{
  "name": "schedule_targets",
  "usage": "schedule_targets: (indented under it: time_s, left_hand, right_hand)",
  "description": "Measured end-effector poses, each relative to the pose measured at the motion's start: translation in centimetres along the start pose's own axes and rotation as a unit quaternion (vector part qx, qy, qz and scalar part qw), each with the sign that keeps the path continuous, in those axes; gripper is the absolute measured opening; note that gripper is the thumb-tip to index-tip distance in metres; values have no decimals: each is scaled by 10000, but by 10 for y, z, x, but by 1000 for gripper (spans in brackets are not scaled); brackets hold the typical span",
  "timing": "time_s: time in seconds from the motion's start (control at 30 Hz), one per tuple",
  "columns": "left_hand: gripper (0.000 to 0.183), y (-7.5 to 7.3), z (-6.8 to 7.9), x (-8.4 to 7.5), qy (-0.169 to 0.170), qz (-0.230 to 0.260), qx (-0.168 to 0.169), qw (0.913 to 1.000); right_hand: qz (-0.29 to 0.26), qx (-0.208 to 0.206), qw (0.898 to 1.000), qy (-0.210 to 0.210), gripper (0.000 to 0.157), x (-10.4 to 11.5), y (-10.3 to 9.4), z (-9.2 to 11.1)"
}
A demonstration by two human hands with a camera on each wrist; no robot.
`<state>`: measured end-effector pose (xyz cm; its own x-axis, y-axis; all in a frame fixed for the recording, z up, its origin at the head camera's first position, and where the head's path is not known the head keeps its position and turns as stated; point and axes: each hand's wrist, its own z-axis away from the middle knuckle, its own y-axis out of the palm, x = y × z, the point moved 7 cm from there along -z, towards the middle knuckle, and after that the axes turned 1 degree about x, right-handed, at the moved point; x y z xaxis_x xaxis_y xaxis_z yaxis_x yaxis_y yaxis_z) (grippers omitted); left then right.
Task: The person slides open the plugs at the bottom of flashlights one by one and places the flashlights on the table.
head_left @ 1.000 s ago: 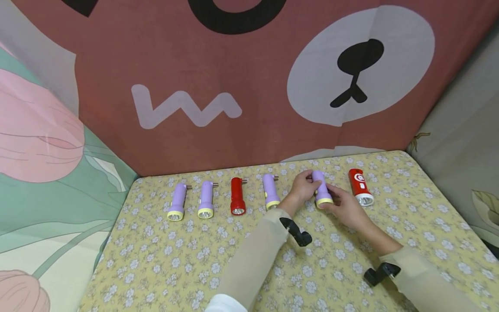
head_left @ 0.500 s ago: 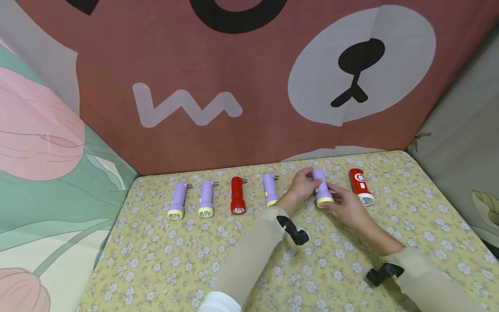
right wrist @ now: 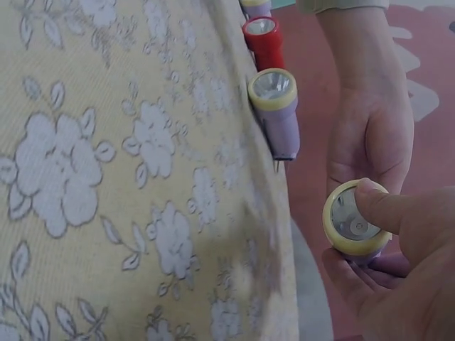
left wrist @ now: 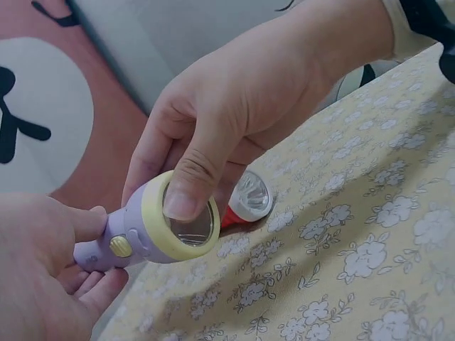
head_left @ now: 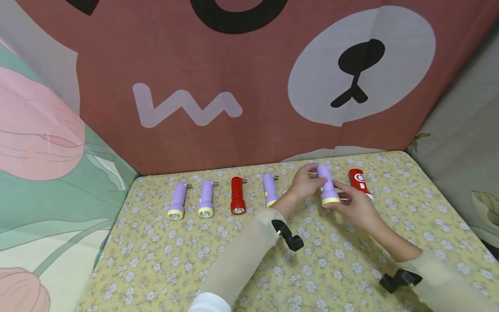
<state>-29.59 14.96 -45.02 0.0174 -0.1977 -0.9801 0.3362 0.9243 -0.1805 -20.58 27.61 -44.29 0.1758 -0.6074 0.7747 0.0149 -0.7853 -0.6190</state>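
Note:
Both hands hold one purple flashlight (head_left: 329, 193) with a yellow rim, close over the right part of the table. My left hand (head_left: 306, 183) grips its narrow body, thumb near the yellow switch (left wrist: 121, 246) in the left wrist view. On the lamp end is my right hand (head_left: 360, 212), pinching the head; its thumb (left wrist: 192, 177) lies across the clear lens. The right wrist view shows the yellow rim (right wrist: 355, 246) facing the camera. Just behind the right hand lies a red flashlight with a white rim (head_left: 358, 180), partly covered.
To the left, a row lies on the flowered tablecloth (head_left: 167, 268): two purple flashlights, the outer one (head_left: 179, 199) and its neighbour (head_left: 206, 198), a red flashlight (head_left: 237, 195), then another purple flashlight (head_left: 270, 188). Their plug prongs stick out. A bear-print cloth (head_left: 265, 143) hangs behind the table.
Both hands have carried the purple flashlight slightly right and up in the head view. The right hand now overlaps the red flashlight with the white rim. The row on the left has stayed put.

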Motion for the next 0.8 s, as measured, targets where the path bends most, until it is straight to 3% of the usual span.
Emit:
schedule_targets:
  time_s: [0.47, 0.8]
  left_hand:
    - [56, -16, 28, -22, 649, -223, 171, 9975]
    - [57, -29, 50, -30, 814, -105, 376, 9959]
  right_hand:
    - [-216, -16, 9995, -248, 72, 34, -7, 13]
    - [-114, -228, 9987, -438, 74, 56, -6, 24]
